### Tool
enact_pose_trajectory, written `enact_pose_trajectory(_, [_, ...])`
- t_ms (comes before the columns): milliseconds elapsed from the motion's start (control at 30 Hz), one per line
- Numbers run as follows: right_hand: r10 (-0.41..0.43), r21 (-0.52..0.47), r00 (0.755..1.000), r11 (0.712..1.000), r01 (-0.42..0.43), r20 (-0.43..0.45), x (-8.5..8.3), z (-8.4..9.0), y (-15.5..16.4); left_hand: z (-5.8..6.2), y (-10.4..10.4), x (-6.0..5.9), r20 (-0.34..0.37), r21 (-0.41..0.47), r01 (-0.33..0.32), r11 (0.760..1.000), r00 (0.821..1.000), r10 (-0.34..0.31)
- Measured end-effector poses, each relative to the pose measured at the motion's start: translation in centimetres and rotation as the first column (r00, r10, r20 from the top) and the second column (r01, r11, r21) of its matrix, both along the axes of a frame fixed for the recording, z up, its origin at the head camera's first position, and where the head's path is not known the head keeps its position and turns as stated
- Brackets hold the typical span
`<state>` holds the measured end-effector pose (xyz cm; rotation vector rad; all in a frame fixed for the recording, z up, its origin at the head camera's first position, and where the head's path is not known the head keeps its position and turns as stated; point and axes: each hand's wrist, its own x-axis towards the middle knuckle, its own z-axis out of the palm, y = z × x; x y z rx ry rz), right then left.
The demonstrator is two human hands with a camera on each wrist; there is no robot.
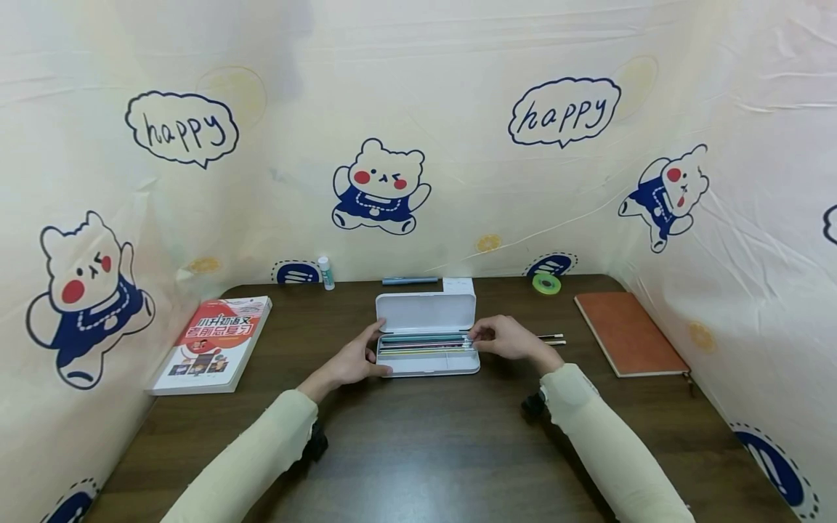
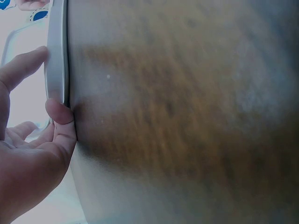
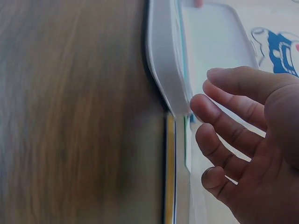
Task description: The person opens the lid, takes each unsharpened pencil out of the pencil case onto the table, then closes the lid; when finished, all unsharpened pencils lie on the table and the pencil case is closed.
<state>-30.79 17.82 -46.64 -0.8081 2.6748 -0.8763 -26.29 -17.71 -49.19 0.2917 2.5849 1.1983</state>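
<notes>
- A white pencil case (image 1: 426, 341) lies open in the middle of the dark wooden tabletop (image 1: 425, 450), its lid (image 1: 426, 312) tipped back toward the far wall
- Inside the tray, several pencils (image 1: 425, 346) lie lengthwise, side by side
- The left hand (image 1: 356, 359) rests against the left end of the case; in the left wrist view the thumb (image 2: 60, 116) presses the case's edge and a straight finger touches its rim, the fingers relaxed rather than curled round it
- The right hand (image 1: 506, 338) sits at the right end of the case, fingertips at the tray's rim near the pencil ends; whether it pinches a pencil cannot be told from the head view
- In the right wrist view the right hand's fingers (image 3: 224, 121) are loosely bent beside the case corner, nothing plainly gripped
- Two more pencils (image 1: 552, 338) lie on the tabletop just right of the right hand
- A red-covered book (image 1: 212, 341) lies at the left side of the tabletop, well apart from the case
- An orange notebook (image 1: 628, 333) lies at the right side
- Along the far edge stand a small glue stick (image 1: 325, 272), a dark pen (image 1: 410, 280) lying flat, and a green roll of tape (image 1: 546, 284)
- A cream cloth (image 1: 458, 181) printed with cartoon bears and "happy" bubbles walls the tabletop on three sides
- Both forearms wear pale cream sleeves (image 1: 261, 450)
</notes>
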Motion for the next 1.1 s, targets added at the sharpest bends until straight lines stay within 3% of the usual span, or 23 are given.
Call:
enact_pose_trajectory(233, [0.06,0.055,0.998,0.997,-0.059,-0.022,-0.3,-0.6,-1.6,0.1,-0.1,0.1,0.001,0.002,-0.004,1.0,1.0,0.004])
enact_pose_trajectory(633, [0.083,0.129,0.996,0.989,-0.077,-0.041,-0.3,-1.0,-3.1,0.0,0.0,0.1,0.004,0.008,-0.007,1.0,1.0,0.007])
enact_pose_trajectory(1100, [0.045,0.147,0.999,0.988,-0.042,-0.018,-0.3,-0.7,-3.6,0.1,-0.1,0.1,0.003,-0.002,-0.005,1.0,1.0,0.005])
